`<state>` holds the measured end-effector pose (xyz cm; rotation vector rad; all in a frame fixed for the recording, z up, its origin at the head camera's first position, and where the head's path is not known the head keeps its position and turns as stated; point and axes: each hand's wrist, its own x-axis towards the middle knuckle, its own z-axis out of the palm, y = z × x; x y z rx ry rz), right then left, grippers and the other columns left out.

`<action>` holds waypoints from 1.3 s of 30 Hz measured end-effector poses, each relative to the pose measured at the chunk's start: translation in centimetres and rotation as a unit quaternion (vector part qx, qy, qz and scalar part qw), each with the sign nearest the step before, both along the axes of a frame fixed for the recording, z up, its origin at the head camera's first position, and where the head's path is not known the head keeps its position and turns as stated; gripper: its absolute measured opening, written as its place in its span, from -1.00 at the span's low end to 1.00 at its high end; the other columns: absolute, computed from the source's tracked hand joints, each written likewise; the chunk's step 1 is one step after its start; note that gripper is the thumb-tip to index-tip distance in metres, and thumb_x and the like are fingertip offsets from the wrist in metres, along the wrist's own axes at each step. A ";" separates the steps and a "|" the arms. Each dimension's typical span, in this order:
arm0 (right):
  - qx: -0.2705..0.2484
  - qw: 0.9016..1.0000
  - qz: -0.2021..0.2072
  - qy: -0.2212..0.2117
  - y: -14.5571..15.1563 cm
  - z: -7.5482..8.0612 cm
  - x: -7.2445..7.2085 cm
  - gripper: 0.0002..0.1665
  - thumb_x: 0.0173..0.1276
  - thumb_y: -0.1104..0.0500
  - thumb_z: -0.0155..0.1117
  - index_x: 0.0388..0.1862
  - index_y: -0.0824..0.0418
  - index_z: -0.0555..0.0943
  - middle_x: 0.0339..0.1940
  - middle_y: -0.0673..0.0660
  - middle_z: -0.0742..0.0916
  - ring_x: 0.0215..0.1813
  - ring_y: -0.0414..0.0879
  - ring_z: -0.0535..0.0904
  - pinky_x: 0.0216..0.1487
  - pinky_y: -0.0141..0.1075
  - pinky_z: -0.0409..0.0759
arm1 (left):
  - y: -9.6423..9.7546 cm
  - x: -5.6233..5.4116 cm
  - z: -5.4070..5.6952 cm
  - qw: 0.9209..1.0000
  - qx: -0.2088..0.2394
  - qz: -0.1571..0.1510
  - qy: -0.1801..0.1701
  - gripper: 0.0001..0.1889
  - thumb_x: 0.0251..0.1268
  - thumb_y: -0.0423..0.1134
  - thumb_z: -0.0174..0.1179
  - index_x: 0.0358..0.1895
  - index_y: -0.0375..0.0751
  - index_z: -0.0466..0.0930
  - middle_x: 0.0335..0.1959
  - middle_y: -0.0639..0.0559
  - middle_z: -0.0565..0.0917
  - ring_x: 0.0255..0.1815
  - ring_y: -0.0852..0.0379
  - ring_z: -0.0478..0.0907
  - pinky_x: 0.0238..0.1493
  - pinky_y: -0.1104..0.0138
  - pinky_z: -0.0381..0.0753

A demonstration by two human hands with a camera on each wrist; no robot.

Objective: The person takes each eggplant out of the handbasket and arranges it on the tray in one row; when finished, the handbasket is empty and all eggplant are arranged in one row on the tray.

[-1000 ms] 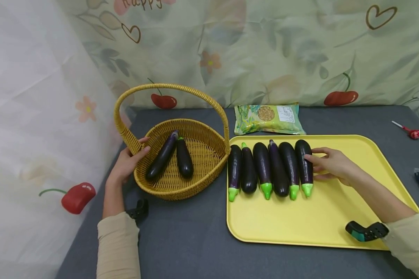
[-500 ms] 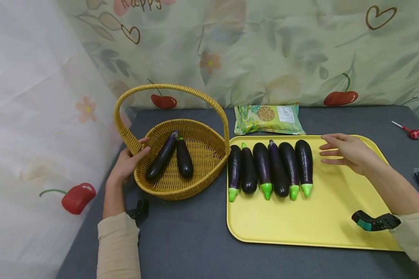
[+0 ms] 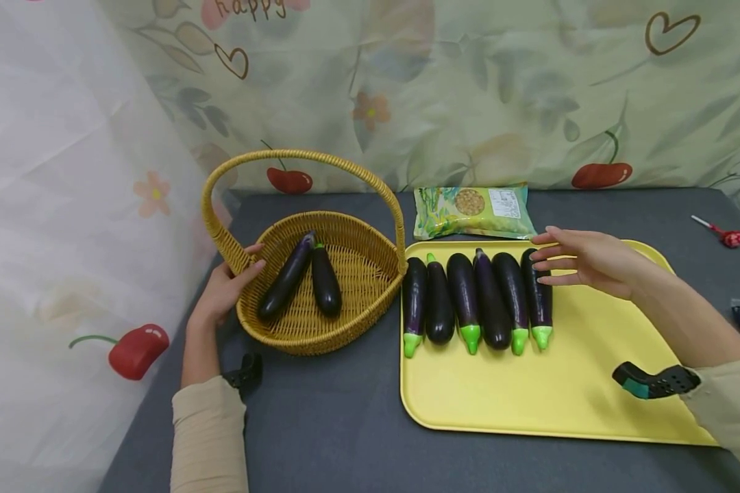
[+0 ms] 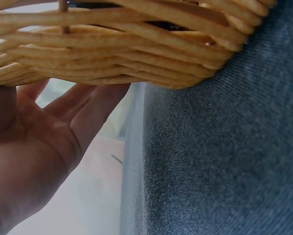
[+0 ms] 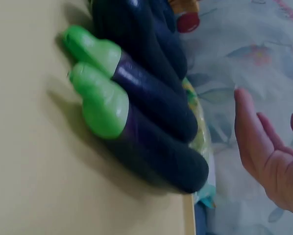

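Left hand [image 3: 225,287] grips the basket [image 3: 317,344] by its rim, two eggplants [image 3: 287,279] inside — six eggplants [image 3: 465,294] in a row on the tray [image 3: 506,390], right hand [image 3: 592,261] above the last, fingers extended, slightly apart — dark table [image 3: 321,431], printed cloth [image 3: 456,123] behind

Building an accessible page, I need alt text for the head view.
A person's left hand holds the side of a wicker basket containing two eggplants, while the right hand hovers above the right end of six eggplants lined up on a yellow tray. A green packet lies behind it.
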<state>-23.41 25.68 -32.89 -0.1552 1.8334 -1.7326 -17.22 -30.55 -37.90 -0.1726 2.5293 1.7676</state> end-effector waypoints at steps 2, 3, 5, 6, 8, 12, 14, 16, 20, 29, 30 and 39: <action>-0.018 1.000 0.009 -0.014 -0.9 0.1 0.0 -0.69 0.55 -0.03 -0.09 -0.03 0.06 0.57 0.00 0.13 0.59 0.01 -0.05 0.59 -0.01 -0.11 0.55 | -0.2 -0.2 -0.4 1.000 -0.003 0.000 0.003 -0.35 0.40 0.02 0.08 0.48 -0.08 0.15 0.40 -0.19 0.24 0.30 -0.11 0.27 0.18 0.13 0.33; -0.025 0.999 0.014 -0.020 -1.4 0.1 0.0 -0.68 0.55 -0.02 -0.08 0.00 0.08 0.56 0.02 0.12 0.59 0.02 -0.05 0.59 0.00 -0.11 0.54 | -0.2 -0.1 -0.4 1.000 -0.003 0.000 0.004 -0.35 0.40 0.02 0.08 0.48 -0.07 0.15 0.40 -0.19 0.24 0.30 -0.10 0.27 0.19 0.12 0.32; -0.030 0.999 0.025 -0.028 -2.4 0.2 0.1 -0.64 0.55 -0.03 -0.08 0.09 0.16 0.49 0.07 0.13 0.57 0.05 -0.04 0.57 0.03 -0.10 0.53 | -0.2 -0.1 -0.4 1.000 -0.005 -0.001 0.007 -0.34 0.40 0.03 0.08 0.48 -0.07 0.16 0.40 -0.19 0.24 0.30 -0.10 0.27 0.20 0.10 0.31; -0.028 0.999 0.031 -0.028 -2.9 0.3 0.2 -0.59 0.55 -0.03 -0.08 0.15 0.20 0.44 0.09 0.14 0.56 0.06 -0.03 0.57 0.04 -0.09 0.52 | -0.2 -0.1 -0.3 1.000 -0.006 -0.001 0.007 -0.34 0.40 0.03 0.08 0.48 -0.07 0.16 0.40 -0.19 0.24 0.30 -0.09 0.27 0.20 0.10 0.31; -0.023 0.998 0.047 -0.028 -3.9 0.4 0.3 -0.48 0.55 -0.04 -0.07 0.27 0.30 0.31 0.13 0.18 0.53 0.09 -0.02 0.55 0.06 -0.07 0.50 | -0.1 0.0 -0.3 1.000 -0.004 -0.001 0.008 -0.34 0.39 0.04 0.09 0.48 -0.06 0.17 0.39 -0.17 0.25 0.29 -0.09 0.28 0.19 0.11 0.32; -0.016 0.996 0.078 -0.030 -6.0 0.7 0.7 -0.31 0.55 -0.04 -0.07 0.40 0.43 0.12 0.16 0.26 0.48 0.11 0.04 0.53 0.08 -0.03 0.48 | -0.2 -0.1 -0.4 1.000 -0.005 -0.002 0.007 -0.34 0.39 0.05 0.09 0.48 -0.05 0.17 0.39 -0.16 0.25 0.29 -0.09 0.29 0.17 0.16 0.35; -0.017 0.995 0.089 -0.035 -7.1 0.8 0.9 -0.29 0.55 -0.04 -0.07 0.42 0.43 0.11 0.15 0.27 0.48 0.12 0.08 0.51 0.09 -0.02 0.48 | -0.3 -0.1 -0.5 1.000 -0.005 -0.002 0.008 -0.35 0.39 0.04 0.09 0.47 -0.05 0.17 0.40 -0.16 0.25 0.29 -0.09 0.29 0.15 0.18 0.35; -0.017 0.994 0.099 -0.039 -8.1 0.9 1.0 -0.30 0.55 -0.03 -0.07 0.42 0.43 0.11 0.15 0.29 0.48 0.14 0.10 0.50 0.10 -0.01 0.47 | -0.3 -0.1 -0.5 1.000 -0.006 -0.002 0.010 -0.35 0.39 0.04 0.09 0.47 -0.05 0.17 0.40 -0.16 0.25 0.29 -0.08 0.29 0.15 0.19 0.36; -0.027 0.992 0.118 -0.047 -10.2 0.8 1.3 -0.33 0.56 0.01 -0.06 0.42 0.44 0.13 0.15 0.31 0.48 0.13 0.13 0.50 0.10 0.02 0.46 | -0.3 -0.1 -0.5 1.000 -0.005 0.001 0.010 -0.36 0.39 0.03 0.09 0.47 -0.06 0.19 0.39 -0.15 0.26 0.29 -0.07 0.29 0.16 0.18 0.35; -0.061 0.982 0.164 -0.065 -14.3 1.0 2.4 -0.38 0.57 0.09 -0.08 0.41 0.47 0.16 0.07 0.30 0.54 0.09 0.12 0.52 0.09 0.04 0.46 | -0.3 -0.2 -0.4 1.000 -0.002 0.000 0.008 -0.37 0.41 -0.03 0.09 0.47 -0.11 0.18 0.37 -0.22 0.28 0.27 -0.12 0.31 0.07 0.29 0.40; -0.063 0.981 0.168 -0.067 -14.7 1.1 2.5 -0.39 0.57 0.10 -0.09 0.41 0.46 0.17 0.07 0.30 0.54 0.09 0.12 0.52 0.10 0.05 0.45 | -0.3 -0.2 -0.4 1.000 0.001 -0.001 0.008 -0.37 0.41 -0.04 0.09 0.47 -0.11 0.18 0.37 -0.22 0.28 0.27 -0.13 0.30 0.05 0.32 0.41; -0.081 0.976 0.184 -0.076 -18.9 1.3 3.2 -0.46 0.57 0.12 -0.09 0.38 0.41 0.26 0.03 0.30 0.55 0.02 0.06 0.57 0.06 0.02 0.49 | -0.1 0.1 -0.2 1.000 -0.003 -0.002 0.015 -0.36 0.39 0.03 0.11 0.46 -0.08 0.20 0.35 -0.20 0.31 0.25 -0.09 0.34 0.00 0.39 0.43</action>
